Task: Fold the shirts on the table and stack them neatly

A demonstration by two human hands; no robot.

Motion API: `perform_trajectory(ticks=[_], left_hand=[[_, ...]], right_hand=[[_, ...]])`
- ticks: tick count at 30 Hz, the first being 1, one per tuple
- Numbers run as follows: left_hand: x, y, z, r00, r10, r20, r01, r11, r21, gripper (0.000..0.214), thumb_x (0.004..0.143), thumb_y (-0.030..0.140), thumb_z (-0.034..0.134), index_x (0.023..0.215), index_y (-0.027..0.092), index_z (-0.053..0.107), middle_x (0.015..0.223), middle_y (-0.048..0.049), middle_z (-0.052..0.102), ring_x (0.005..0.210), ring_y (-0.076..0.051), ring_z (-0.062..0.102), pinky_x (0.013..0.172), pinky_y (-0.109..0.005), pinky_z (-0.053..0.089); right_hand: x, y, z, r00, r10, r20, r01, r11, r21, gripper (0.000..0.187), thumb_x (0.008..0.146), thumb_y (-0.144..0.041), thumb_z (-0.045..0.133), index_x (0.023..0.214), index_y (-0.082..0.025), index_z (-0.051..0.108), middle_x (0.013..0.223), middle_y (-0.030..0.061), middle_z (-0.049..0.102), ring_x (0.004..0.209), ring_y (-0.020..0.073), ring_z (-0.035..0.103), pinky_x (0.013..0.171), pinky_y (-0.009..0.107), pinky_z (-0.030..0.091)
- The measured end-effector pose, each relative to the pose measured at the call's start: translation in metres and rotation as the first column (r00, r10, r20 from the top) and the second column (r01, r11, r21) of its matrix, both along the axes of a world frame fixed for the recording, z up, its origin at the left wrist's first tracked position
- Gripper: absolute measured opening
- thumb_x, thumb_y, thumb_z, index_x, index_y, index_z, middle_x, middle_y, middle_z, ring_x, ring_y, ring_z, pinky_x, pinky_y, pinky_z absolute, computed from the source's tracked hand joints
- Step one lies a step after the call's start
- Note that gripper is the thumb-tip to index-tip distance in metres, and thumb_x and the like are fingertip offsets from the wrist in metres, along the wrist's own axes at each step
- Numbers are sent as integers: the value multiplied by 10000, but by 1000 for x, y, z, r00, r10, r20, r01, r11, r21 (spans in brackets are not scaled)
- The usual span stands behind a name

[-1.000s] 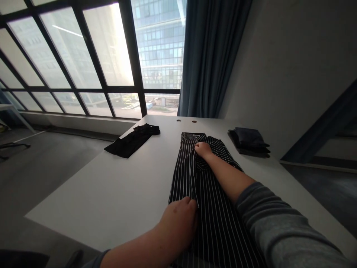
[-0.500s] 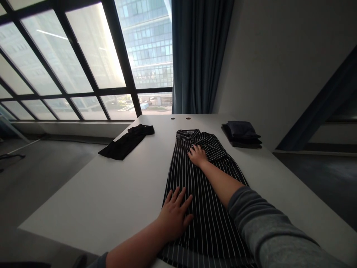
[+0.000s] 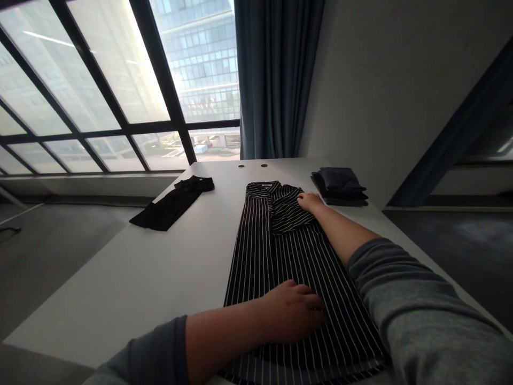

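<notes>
A black shirt with thin white stripes lies lengthwise on the white table, collar at the far end, its sides folded in. My left hand rests flat on the near part of the shirt, fingers stretched toward the right. My right hand lies at the far right edge of the shirt by the folded sleeve near the collar, fingers flat on the cloth. Neither hand holds anything.
A plain black garment lies folded long at the table's far left edge. A stack of folded dark clothes sits at the far right corner. Two round holes are at the table's far end. Window, blue curtain and wall stand behind.
My left hand let go of the shirt's left fold, opened flat and slid right across the near part. My right hand moved from the middle near the collar to the far right edge.
</notes>
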State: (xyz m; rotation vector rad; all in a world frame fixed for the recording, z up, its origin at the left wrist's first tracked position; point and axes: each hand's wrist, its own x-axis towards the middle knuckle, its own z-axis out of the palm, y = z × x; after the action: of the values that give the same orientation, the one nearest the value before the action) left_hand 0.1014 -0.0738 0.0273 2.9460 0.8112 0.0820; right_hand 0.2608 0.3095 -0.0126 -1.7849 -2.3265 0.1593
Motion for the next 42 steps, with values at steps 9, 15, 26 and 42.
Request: perform_trajectory(ticks=[9, 15, 26, 42], left_hand=[[100, 64, -15, 966, -252, -56, 250, 967, -37, 437, 1063, 271, 444, 1483, 295, 562, 1543, -8, 554, 1050, -204, 711, 708, -351, 573], [121, 79, -18, 971, -230, -68, 221, 968, -117, 347, 1070, 271, 418, 1309, 203, 660, 1222, -83, 692, 1001, -232, 713, 677, -357, 559], [99, 65, 15, 938, -344, 39, 340, 937, 85, 112, 1009, 280, 599, 1044, 234, 695, 999, -38, 733, 911, -192, 673, 767, -350, 454], [-38, -22, 24, 993, -88, 74, 78, 988, 135, 189, 1028, 291, 606, 863, 216, 658, 831, -5, 625, 709, -157, 528, 630, -339, 368]], right_hand=[[47, 42, -15, 987, 86, -138, -113, 973, -204, 483, 925, -351, 594, 1369, -209, 722, 1392, 62, 699, 1259, 250, 662, 1075, 276, 471], [40, 60, -27, 960, 66, -272, -132, 964, -231, 429, 918, -365, 633, 1267, -158, 774, 1298, 87, 747, 1187, 242, 691, 1013, 244, 487], [32, 60, 3, 897, 19, -441, -111, 976, -186, 428, 883, -210, 603, 1266, -113, 766, 1176, 90, 789, 1029, 192, 741, 921, 198, 515], [-105, 36, 7, 964, 218, -155, -225, 974, -34, 364, 969, -210, 503, 1189, -131, 781, 1422, 122, 664, 1327, 256, 587, 1145, 283, 401]])
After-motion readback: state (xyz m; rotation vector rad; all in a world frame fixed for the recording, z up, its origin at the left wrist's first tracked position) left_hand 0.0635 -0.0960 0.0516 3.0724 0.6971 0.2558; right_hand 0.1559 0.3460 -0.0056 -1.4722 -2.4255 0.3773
